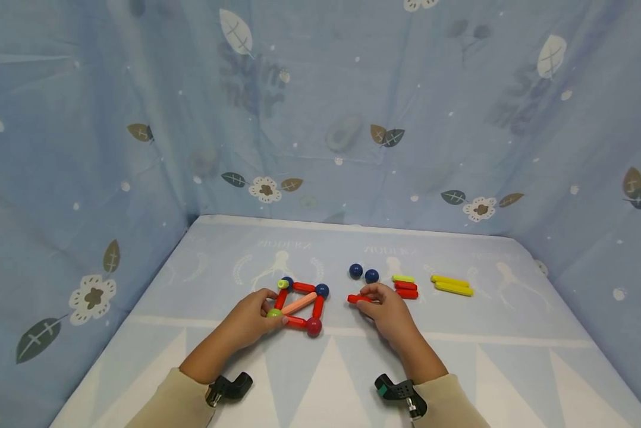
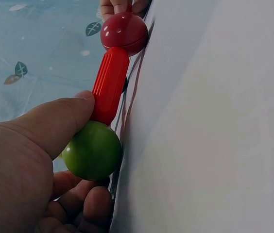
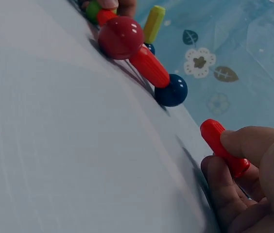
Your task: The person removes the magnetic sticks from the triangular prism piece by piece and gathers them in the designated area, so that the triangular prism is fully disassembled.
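A square of red magnetic rods joined by balls lies on the table left of centre. Its corners are a green ball [image 1: 274, 315], a red ball [image 1: 314, 327] and two blue balls, one of them [image 1: 322, 290] at far right. A salmon rod [image 1: 299, 304] crosses it diagonally, and a short yellow-green rod [image 3: 154, 24] stands up from the far-left blue ball. My left hand [image 1: 250, 321] grips the green-ball corner, its thumb against a red rod [image 2: 111, 85]. Between thumb and fingers, my right hand [image 1: 389, 314] pinches a loose red rod [image 3: 223, 147], apart from the square.
Beyond my right hand sit two loose blue balls [image 1: 355, 271]. A short yellow-green rod [image 1: 403, 279] and two red rods [image 1: 407, 294] lie right of them, then two longer yellow rods [image 1: 453, 289]. Patterned blue cloth [image 1: 320, 119] encloses the table at back and sides.
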`<state>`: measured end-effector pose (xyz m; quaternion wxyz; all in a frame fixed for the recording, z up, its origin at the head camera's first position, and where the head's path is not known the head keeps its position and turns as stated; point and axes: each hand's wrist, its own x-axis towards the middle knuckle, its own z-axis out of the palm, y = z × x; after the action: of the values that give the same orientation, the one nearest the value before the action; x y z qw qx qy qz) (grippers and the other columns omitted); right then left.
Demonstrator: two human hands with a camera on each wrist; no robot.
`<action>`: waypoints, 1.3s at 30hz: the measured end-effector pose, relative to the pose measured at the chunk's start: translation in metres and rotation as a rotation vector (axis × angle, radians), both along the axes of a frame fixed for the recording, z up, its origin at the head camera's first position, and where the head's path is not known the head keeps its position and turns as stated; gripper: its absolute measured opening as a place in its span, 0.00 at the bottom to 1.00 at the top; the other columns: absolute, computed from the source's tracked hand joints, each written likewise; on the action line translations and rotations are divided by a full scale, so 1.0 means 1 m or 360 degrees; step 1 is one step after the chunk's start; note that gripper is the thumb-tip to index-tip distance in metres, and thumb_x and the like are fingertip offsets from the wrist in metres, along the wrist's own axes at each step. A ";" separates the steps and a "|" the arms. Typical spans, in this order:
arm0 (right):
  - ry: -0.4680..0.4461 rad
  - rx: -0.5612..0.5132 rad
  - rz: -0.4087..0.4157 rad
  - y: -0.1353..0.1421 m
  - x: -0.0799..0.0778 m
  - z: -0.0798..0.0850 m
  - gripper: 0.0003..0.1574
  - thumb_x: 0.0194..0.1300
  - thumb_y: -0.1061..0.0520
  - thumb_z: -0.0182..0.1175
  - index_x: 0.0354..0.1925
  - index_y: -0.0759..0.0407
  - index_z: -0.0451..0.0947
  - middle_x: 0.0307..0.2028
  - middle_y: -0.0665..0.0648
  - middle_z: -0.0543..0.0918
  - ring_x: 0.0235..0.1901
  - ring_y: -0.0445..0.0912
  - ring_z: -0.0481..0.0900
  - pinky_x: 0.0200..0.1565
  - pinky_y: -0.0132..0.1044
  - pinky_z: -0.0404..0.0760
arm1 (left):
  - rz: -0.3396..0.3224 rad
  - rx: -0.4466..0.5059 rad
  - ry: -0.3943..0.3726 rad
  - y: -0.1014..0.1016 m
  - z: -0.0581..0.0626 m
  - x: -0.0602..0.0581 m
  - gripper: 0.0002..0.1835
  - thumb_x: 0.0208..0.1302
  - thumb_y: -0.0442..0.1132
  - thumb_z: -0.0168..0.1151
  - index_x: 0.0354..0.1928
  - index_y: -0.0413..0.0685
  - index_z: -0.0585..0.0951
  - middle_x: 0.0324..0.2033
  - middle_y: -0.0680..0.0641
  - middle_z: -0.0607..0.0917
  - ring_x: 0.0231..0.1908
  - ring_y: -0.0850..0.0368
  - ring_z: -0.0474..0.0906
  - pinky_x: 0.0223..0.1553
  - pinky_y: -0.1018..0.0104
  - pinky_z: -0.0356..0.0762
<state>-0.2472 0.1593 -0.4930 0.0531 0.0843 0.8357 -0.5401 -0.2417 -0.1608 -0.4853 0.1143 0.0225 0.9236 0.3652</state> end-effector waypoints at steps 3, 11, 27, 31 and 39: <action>-0.0020 0.0032 -0.0003 0.007 0.003 0.000 0.10 0.67 0.55 0.72 0.47 0.48 0.84 0.46 0.53 0.85 0.44 0.51 0.78 0.40 0.37 0.79 | -0.0002 0.0006 -0.0003 0.001 0.000 0.001 0.37 0.59 0.51 0.79 0.65 0.45 0.76 0.41 0.51 0.81 0.39 0.55 0.75 0.41 0.60 0.78; -0.0053 0.0118 -0.0055 0.034 0.007 0.004 0.12 0.70 0.53 0.68 0.51 0.48 0.86 0.52 0.56 0.83 0.52 0.53 0.77 0.48 0.39 0.79 | 0.0001 -0.0030 0.0008 0.001 0.003 0.003 0.35 0.60 0.51 0.79 0.65 0.45 0.76 0.40 0.50 0.80 0.39 0.55 0.75 0.40 0.61 0.78; -0.0138 0.0146 -0.0224 0.079 0.004 0.006 0.18 0.72 0.49 0.69 0.55 0.53 0.80 0.54 0.58 0.81 0.52 0.53 0.76 0.46 0.32 0.80 | -0.0012 -0.0039 0.0021 0.001 0.004 0.001 0.35 0.59 0.52 0.79 0.64 0.46 0.77 0.39 0.50 0.79 0.37 0.54 0.74 0.37 0.62 0.76; -0.0144 0.0197 -0.0217 0.084 0.006 0.003 0.18 0.73 0.49 0.67 0.56 0.52 0.80 0.55 0.59 0.81 0.54 0.54 0.75 0.50 0.38 0.79 | -0.0007 -0.0033 0.0008 0.001 0.003 0.001 0.36 0.59 0.52 0.79 0.65 0.46 0.76 0.40 0.50 0.80 0.38 0.55 0.75 0.39 0.61 0.77; -0.0113 0.0288 -0.0234 0.093 0.007 0.003 0.19 0.74 0.49 0.66 0.59 0.51 0.79 0.56 0.60 0.79 0.56 0.57 0.72 0.55 0.48 0.76 | -0.0009 -0.0033 0.0030 0.001 0.003 0.003 0.35 0.60 0.51 0.79 0.64 0.46 0.77 0.40 0.50 0.81 0.38 0.55 0.75 0.39 0.61 0.78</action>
<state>-0.2401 0.2523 -0.4896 0.0352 0.1688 0.8701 -0.4616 -0.2391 -0.1594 -0.4826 0.1068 0.0276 0.9283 0.3550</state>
